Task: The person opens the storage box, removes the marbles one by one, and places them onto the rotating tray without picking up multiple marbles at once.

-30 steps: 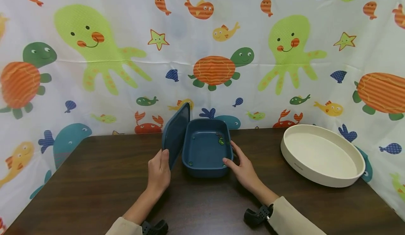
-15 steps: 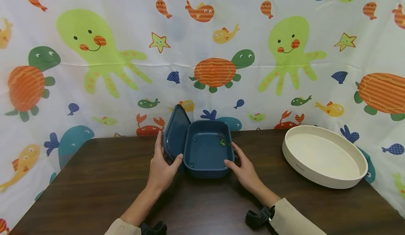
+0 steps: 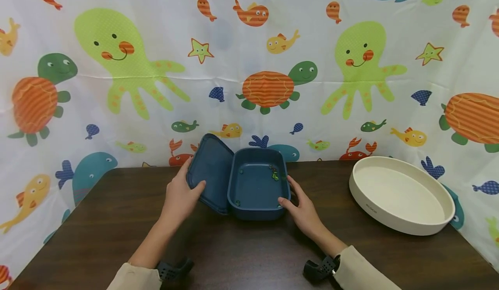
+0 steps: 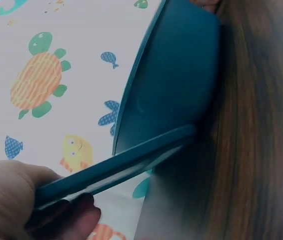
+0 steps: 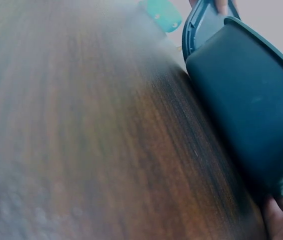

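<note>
A dark blue rectangular box [image 3: 258, 215] stands on the table, its top uncovered. Small green bits [image 3: 275, 175] lie inside, mostly near the right wall. My left hand [image 3: 177, 200] grips the left edge of the matching lid [image 3: 212, 171], thumb on the upper face and fingers underneath. The lid leans outward, its right edge close along the box's left side. In the left wrist view the lid [image 4: 119, 162] shows edge-on between thumb and fingers. My right hand [image 3: 305, 212] holds the box's right front corner, thumb at the rim and fingers down the outer side.
A cream round tray [image 3: 390, 223] with low walls stands on the right of the dark wooden table [image 3: 117, 220]. A white curtain [image 3: 230, 34] printed with sea animals hangs right behind the table's back edge.
The lid has swung from nearly upright to a wider outward lean on the left. My left hand shifted its hold on the lid and moved left. The right hand stays at the box.
</note>
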A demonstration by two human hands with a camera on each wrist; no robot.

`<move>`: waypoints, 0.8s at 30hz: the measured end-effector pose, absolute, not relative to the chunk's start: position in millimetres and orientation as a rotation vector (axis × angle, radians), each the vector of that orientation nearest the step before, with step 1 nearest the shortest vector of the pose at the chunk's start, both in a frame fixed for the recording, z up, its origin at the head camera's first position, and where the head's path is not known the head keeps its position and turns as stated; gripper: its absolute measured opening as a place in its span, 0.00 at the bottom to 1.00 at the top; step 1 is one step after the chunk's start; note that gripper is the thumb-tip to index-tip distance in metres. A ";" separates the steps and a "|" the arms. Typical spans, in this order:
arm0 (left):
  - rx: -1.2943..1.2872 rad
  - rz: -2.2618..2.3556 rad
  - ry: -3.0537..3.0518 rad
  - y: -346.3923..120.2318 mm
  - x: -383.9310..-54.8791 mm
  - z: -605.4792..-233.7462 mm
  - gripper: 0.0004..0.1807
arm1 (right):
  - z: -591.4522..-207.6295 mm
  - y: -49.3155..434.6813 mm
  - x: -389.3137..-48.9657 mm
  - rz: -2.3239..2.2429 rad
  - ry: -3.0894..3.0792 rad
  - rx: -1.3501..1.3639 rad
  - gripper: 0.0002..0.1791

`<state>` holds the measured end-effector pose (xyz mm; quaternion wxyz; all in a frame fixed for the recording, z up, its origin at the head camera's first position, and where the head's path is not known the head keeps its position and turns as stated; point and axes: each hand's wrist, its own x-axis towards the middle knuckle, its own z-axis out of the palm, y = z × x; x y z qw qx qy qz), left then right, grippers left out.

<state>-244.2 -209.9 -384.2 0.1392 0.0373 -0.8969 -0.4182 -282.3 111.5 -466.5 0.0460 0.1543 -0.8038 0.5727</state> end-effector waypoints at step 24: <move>0.332 -0.717 -3.133 -249.4 -244.9 -407.7 0.55 | -466.4 112.5 -283.1 1.739 -2.473 0.446 0.39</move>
